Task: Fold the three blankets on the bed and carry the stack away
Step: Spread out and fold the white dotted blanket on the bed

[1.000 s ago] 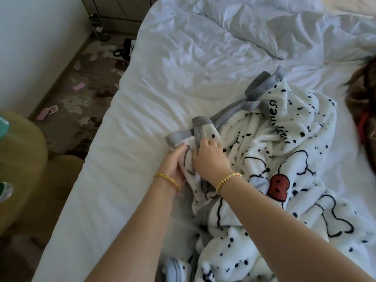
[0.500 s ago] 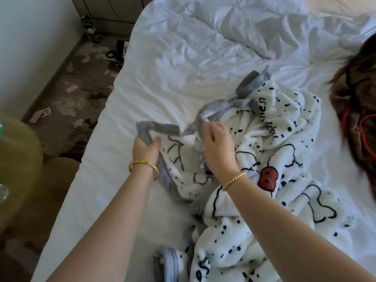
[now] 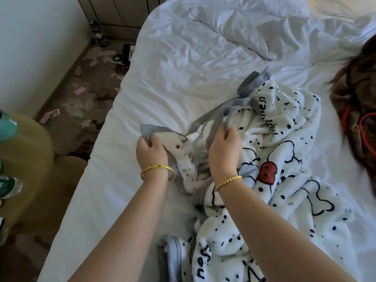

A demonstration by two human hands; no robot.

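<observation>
Blanket (image 3: 284,200), white fleece with black spots, cartoon outlines and a red patch, lies rumpled on the right half of the bed (image 3: 122,200); its long axis runs from the near edge of the view up and slightly rightward toward the far side. Nearest the camera, a grey-trimmed edge (image 3: 173,259) of it curls on the sheet. Both forearms reach in from below, each wrist wearing a gold bracelet.

The left hand (image 3: 151,151) is closed around a grey-bordered corner (image 3: 152,129), which points left toward the bed's side edge. The right hand (image 3: 224,149) pinches the grey border strip (image 3: 219,121) just beside it, fingers curled shut on the fabric, so a short span of the border runs between the two hands. Beyond them the grey trim (image 3: 254,82) continues up and right, ending in a looped fold.

Bare white sheet stretches left of the hands to the mattress edge, and a wide creased expanse lies open beyond the blanket. A brown furry blanket (image 3: 358,110) with red cord sits at the right margin, apart from the white one. Left of the bed are patterned floor (image 3: 81,110), a yellow-green round seat (image 3: 26,159) and, farther off, a black telephone (image 3: 126,54) on the floor.
</observation>
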